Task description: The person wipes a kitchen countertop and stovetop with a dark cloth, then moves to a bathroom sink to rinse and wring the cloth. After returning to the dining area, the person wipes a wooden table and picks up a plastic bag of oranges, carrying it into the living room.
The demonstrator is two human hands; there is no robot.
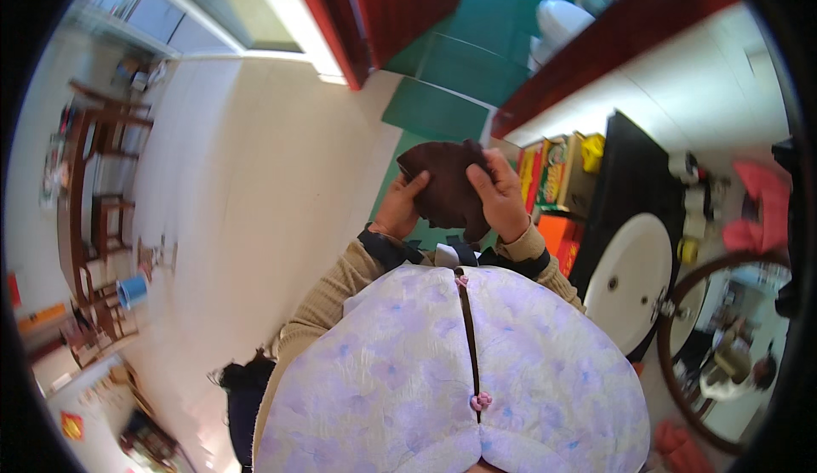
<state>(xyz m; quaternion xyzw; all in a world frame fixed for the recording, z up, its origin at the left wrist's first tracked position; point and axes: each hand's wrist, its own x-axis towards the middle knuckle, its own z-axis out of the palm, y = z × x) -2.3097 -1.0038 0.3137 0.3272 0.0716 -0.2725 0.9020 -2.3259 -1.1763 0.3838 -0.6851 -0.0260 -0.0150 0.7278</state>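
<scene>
A dark brown piece of cloth is stretched between my two hands in front of my chest. My left hand grips its left edge, the thumb lying on top. On the other side, my right hand pinches the bunched right edge between thumb and fingers. A loose end of the cloth hangs down beside my right palm. Whether it is a garment or a rag, I cannot tell. Both forearms wear tan knitted sleeves, with dark bands near the wrists.
A black counter with a white oval washbasin stands on my right, below a round mirror. Colourful boxes sit beside the counter. Ahead, a red door frame opens onto a green floor. Wooden furniture lines the far left.
</scene>
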